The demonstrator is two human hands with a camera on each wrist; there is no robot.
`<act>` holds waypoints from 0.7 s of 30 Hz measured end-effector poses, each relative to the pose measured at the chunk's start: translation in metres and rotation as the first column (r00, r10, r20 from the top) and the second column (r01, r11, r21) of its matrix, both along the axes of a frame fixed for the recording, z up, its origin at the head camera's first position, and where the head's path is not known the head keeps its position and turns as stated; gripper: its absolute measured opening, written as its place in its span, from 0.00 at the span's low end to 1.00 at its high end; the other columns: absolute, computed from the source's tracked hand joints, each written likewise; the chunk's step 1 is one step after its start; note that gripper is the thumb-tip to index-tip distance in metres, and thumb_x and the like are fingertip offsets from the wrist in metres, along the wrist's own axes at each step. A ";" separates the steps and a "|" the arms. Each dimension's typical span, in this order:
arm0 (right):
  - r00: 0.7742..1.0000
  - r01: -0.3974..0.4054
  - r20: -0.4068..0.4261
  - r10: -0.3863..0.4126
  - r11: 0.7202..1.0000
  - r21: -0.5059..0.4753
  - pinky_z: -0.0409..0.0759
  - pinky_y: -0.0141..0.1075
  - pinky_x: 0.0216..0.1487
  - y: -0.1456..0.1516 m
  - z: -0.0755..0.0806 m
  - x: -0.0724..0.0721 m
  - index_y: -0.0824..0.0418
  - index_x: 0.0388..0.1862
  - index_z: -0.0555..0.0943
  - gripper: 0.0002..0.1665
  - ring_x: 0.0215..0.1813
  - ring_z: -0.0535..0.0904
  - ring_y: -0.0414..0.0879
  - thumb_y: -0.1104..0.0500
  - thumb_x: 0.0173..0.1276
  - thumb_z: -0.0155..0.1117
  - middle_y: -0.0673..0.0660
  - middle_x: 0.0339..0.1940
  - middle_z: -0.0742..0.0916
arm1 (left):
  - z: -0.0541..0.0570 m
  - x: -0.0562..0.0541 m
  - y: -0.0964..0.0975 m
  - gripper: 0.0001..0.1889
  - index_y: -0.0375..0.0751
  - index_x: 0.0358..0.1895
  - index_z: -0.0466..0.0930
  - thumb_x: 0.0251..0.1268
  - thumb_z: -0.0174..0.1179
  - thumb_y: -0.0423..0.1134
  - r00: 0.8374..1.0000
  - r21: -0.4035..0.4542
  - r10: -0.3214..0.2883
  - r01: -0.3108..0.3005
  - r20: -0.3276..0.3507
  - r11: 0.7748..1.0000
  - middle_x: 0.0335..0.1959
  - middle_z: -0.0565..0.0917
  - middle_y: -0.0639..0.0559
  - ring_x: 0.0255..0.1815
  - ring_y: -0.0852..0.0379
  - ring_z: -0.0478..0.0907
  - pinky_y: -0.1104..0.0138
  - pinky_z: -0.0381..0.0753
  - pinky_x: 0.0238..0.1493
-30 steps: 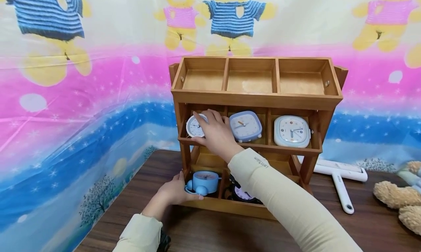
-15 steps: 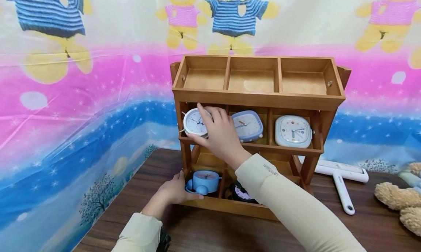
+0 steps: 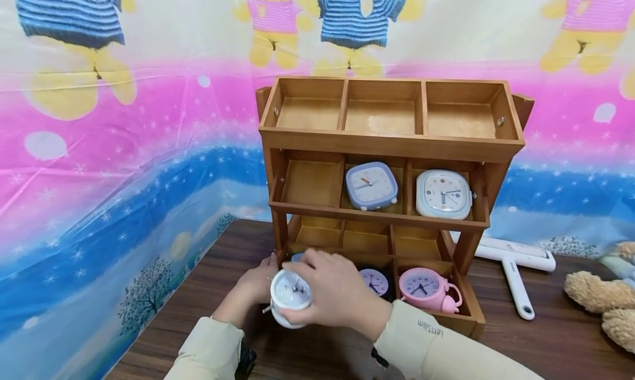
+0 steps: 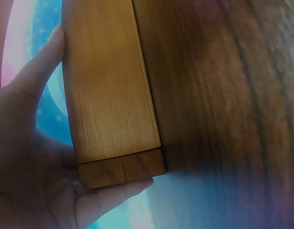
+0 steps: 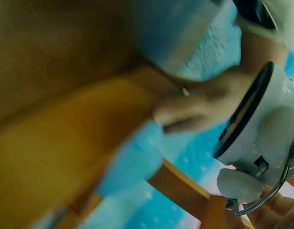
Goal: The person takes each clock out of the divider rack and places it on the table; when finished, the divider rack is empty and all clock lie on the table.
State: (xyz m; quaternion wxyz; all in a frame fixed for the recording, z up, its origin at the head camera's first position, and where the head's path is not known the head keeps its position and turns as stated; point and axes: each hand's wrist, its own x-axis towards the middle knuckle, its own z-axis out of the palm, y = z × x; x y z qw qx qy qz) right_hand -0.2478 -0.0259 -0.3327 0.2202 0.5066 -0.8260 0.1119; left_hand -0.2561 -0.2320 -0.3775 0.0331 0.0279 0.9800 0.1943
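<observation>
My right hand [image 3: 339, 292] grips a white twin-bell alarm clock [image 3: 289, 295] above the table, in front of the shelf's lower left corner. The clock's back rim, bells and wire handle show in the right wrist view, where the white alarm clock [image 5: 266, 129] fills the right side. With my left hand [image 3: 255, 283] I hold the lower left end of the wooden shelf [image 3: 392, 144]. Seen from the left wrist, thumb and fingers lie on either side of the wooden end [image 4: 108, 95]. The middle tier's left compartment [image 3: 311, 184] is bare.
A lilac-blue clock [image 3: 371, 185] and a pale mint clock [image 3: 443, 194] sit in the middle tier. Below are a pink alarm clock [image 3: 421, 286], a black one [image 3: 375, 282] and a mostly hidden blue clock [image 3: 297, 257]. A white T-shaped roller [image 3: 516, 286] and plush toy [image 3: 592, 294] lie right.
My right hand has lifted the white alarm clock out of the middle tier's left compartment and brought it down toward me. The left hand stays at the shelf's lower left end.
</observation>
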 end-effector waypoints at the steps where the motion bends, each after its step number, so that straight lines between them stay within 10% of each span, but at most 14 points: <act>1: 1.000 -0.002 0.008 0.002 1.000 0.019 0.79 0.35 0.33 0.002 -0.006 0.002 0.44 0.61 0.81 0.38 0.36 0.77 0.39 0.26 0.58 0.63 0.47 0.43 0.81 | -0.001 -0.002 0.001 0.43 0.17 0.73 0.50 0.68 0.59 0.46 1.000 -0.008 0.017 -0.017 0.025 1.000 0.71 0.60 0.23 0.59 0.31 0.75 0.45 0.76 0.55; 11: 0.996 -0.049 0.081 0.037 0.987 0.151 0.75 0.27 0.26 0.005 -0.048 0.007 0.45 0.57 0.83 0.37 0.35 0.79 0.34 0.24 0.58 0.61 0.46 0.44 0.83 | -0.002 -0.002 0.006 0.62 0.22 0.76 0.46 0.54 0.68 0.65 0.991 -0.006 0.114 -0.114 0.076 0.994 0.74 0.57 0.25 0.64 0.30 0.70 0.43 0.74 0.58; 21: 0.993 -0.023 0.116 0.002 0.984 0.178 0.79 0.32 0.29 -0.002 -0.060 0.001 0.46 0.59 0.83 0.36 0.39 0.82 0.38 0.25 0.62 0.59 0.48 0.47 0.85 | -0.001 0.000 0.007 0.61 0.22 0.76 0.46 0.55 0.68 0.65 0.988 -0.002 0.129 -0.129 0.083 0.992 0.74 0.57 0.26 0.65 0.30 0.69 0.43 0.73 0.59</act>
